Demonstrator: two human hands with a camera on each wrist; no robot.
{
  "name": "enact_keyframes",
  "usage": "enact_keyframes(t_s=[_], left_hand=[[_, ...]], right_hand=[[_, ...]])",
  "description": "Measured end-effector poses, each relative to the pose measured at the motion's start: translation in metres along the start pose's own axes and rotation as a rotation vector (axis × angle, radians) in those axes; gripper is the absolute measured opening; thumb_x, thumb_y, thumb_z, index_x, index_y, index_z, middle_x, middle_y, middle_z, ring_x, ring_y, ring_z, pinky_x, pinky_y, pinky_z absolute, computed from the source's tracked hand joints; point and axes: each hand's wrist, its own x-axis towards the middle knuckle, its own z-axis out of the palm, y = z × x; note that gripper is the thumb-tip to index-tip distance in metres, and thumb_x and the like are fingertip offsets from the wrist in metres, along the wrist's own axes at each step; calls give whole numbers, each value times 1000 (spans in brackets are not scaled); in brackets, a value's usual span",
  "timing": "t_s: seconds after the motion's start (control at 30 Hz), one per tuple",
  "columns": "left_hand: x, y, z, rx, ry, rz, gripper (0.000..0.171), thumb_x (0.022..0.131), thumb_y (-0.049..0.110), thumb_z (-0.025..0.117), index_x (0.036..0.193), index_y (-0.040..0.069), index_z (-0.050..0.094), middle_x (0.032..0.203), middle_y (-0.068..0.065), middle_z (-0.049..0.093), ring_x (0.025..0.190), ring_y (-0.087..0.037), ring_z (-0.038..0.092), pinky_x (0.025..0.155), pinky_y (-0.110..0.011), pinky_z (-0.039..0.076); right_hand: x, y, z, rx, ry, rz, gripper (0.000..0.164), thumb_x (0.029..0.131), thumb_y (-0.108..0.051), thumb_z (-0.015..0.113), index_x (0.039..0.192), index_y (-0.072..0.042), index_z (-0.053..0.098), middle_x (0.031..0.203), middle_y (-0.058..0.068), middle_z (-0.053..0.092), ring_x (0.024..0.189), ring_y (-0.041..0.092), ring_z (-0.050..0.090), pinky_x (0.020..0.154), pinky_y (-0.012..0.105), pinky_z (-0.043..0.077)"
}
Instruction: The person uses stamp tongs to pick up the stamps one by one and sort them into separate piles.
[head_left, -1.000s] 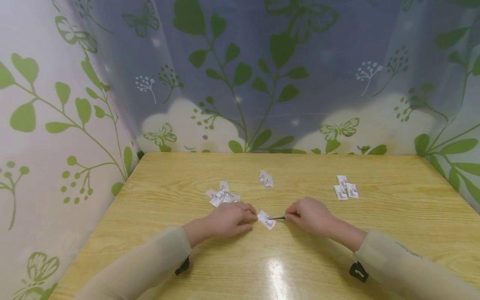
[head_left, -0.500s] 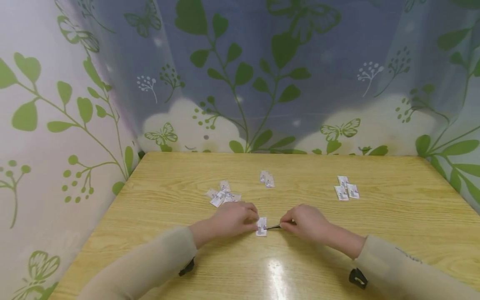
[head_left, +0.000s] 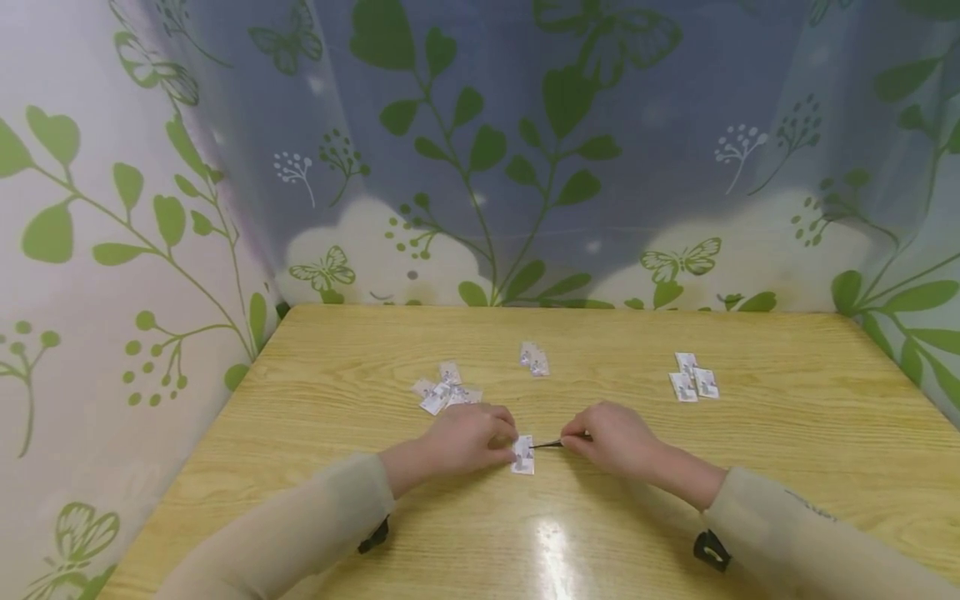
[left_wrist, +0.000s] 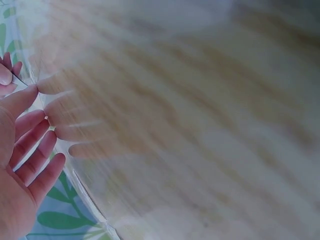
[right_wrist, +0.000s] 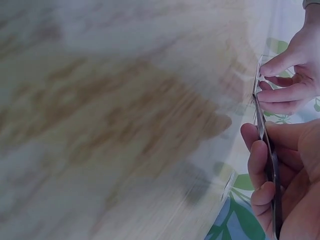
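A small white card with purple print (head_left: 524,462) lies on the wooden table between the hands. My left hand (head_left: 467,437) rests at its left edge, thumb and fingertips right against it. In the left wrist view, the fingers of that hand (left_wrist: 31,155) are spread and fairly straight near the tabletop. My right hand (head_left: 615,442) holds dark metal tweezers (head_left: 547,444) between thumb and curled fingers. The tweezers' tips overlap the card's right side. In the right wrist view, the tweezers (right_wrist: 272,170) run along the palm, with their tips close to the left hand's fingertips.
Similar cards lie in groups: several overlapping ones (head_left: 437,398) beyond the left hand, two (head_left: 535,358) at the back middle and three (head_left: 694,380) at the back right. A patterned curtain (head_left: 480,167) stands behind the wooden table (head_left: 630,533).
Two offset cards between the hands came nearer the person and now show as one upright rectangle. The right hand moved left and nearer with the tweezers, then shifted slightly away again.
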Motion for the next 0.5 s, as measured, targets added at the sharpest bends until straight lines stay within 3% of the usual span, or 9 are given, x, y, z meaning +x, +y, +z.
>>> enact_keyframes(t_s=[0.2,0.33,0.5], left_hand=[[-1,-2,0,-30,11,-1,20,89,34,70,100,19,74,106,8,66,91,-8,62,77,-22,49],[-7,-6,-5,-101,27,-29,21,89,31,70,104,16,75,106,7,67,88,-7,63,75,-22,50],[-21,-26,-18,-189,95,-108,18,89,23,71,103,12,74,106,2,68,82,-10,64,69,-24,51]], right_hand=[[0,0,1,-8,7,3,22,90,-11,67,69,-18,66,65,-14,57,56,1,40,52,22,35],[-5,1,-4,-6,19,46,11,90,-12,68,84,-13,76,78,-8,69,64,3,54,58,25,46],[-14,4,-21,61,18,133,13,93,-11,65,97,-6,76,79,-5,70,64,3,58,56,25,46]])
